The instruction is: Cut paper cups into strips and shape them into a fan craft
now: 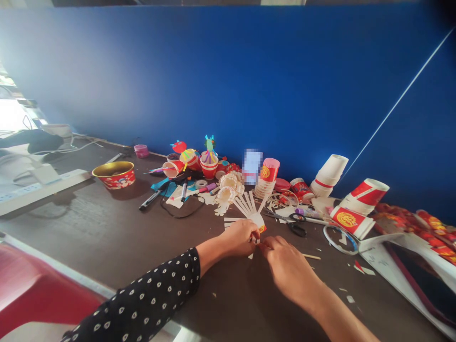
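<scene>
A paper cup cut into long white strips (255, 218) is spread like a fan, with a bit of red and yellow print on it. My left hand (239, 237) has its fingers closed on the cup's near side. Close beside it, my right hand (287, 261) pinches at the near strips with its fingertips; the exact point of its grip is partly hidden. Just behind the cup lie curled white paper pieces (228, 190). Scissors with dark handles (297, 225) rest to the right of it.
Stacked paper cups (329, 173) stand at the back right, near a tape roll (340, 240) and a dark phone or tablet (416, 275). Decorated cups (209, 166), markers (153, 197) and a gold-lined bowl (114, 175) are to the left. A blue partition (228, 85) closes the back.
</scene>
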`<state>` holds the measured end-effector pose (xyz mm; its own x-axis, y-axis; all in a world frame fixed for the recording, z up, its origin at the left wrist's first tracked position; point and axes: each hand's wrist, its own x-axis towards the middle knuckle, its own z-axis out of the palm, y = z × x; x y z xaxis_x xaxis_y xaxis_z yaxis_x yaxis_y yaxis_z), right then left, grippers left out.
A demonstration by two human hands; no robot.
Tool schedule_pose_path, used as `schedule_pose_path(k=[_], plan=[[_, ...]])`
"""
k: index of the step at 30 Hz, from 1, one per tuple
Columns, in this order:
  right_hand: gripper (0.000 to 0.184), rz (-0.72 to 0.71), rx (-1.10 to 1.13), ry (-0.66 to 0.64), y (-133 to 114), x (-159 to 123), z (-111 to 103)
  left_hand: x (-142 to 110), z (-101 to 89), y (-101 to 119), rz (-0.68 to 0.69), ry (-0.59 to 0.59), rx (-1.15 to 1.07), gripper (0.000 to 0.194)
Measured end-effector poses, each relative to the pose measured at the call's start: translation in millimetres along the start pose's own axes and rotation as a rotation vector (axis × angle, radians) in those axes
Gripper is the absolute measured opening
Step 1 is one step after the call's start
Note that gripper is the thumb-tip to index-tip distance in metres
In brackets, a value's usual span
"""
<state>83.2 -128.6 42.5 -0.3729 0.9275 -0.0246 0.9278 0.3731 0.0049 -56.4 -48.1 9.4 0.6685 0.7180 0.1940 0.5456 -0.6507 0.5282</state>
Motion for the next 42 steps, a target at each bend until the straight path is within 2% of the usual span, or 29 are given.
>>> schedule_pose_path(k=[8, 13, 20, 26, 34, 42], plan=[[0.037, 0.008, -0.002, 0.043, 5.9, 5.3, 6.5, 0.9, 1.3, -2.6, 0.086, 0.016, 0.034, 0.016], [0.035, 0.021, -0.013, 0.03, 4.5, 5.9, 5.8, 0.8, 1.4, -3.2, 0.022, 0.051, -0.028, 0.014], [0.034, 0.052, -0.036, 0.022, 3.7, 7.0, 4.2, 1.2, -0.2, -1.4, -0.015, 0.038, -0.042, 0.011], [0.034, 0.033, -0.058, 0.051, 5.1, 6.8, 7.7, 4.6, 2.6, -5.4, 0.047, 0.021, -0.035, 0.014], [0.033, -0.043, -0.016, 0.029, 6.6, 2.4, 3.5, 6.8, -0.3, -0.6, 0.02, -0.033, -0.013, 0.019], [0.033, -0.039, -0.055, 0.044, 1.2, 0.9, 3.4, 5.8, -2.1, 0.0, 0.009, -0.027, -0.034, 0.019]])
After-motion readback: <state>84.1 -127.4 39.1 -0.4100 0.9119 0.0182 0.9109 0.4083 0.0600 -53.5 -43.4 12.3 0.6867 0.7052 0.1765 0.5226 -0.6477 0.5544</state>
